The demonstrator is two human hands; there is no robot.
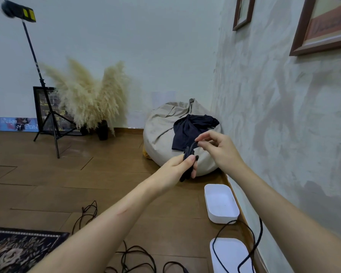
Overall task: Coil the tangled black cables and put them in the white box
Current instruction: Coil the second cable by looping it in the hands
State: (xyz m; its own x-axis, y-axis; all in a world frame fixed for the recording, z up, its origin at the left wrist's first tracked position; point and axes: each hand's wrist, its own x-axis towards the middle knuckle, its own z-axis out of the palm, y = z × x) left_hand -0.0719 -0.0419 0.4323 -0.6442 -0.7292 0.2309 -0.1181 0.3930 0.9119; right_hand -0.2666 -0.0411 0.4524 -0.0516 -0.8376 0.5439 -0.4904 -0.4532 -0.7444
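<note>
**Cable bundle held in both hands above the floor, box open below**

- Left hand [180, 167]: fingers and thumb curled round the lower part of a black cable bundle [187, 153], gripping it at mid-frame.
- Right hand [219, 148]: at 2 o'clock of the left hand. Thumb and forefinger pinch the top loop of the same bundle, and the other fingers are loosely spread.
- The bundle runs from the right hand's fingertips down through the left fist, with a short end sticking out below.
- White box [220, 202]: on the wooden floor at 5 o'clock of the hands, beside the wall, with nothing in it.
- Second white piece [230, 257]: at 6 o'clock of the box. I cannot tell whether it is a lid or another box. A trailing black cable [214, 245] loops across it.
- More loose cables [124, 253] lie tangled on the floor at the bottom centre, near a dark patterned rug [18, 247].
- Behind the hands: a beige bean bag [159, 133] with a dark cloth [193, 126] draped on it.
</note>
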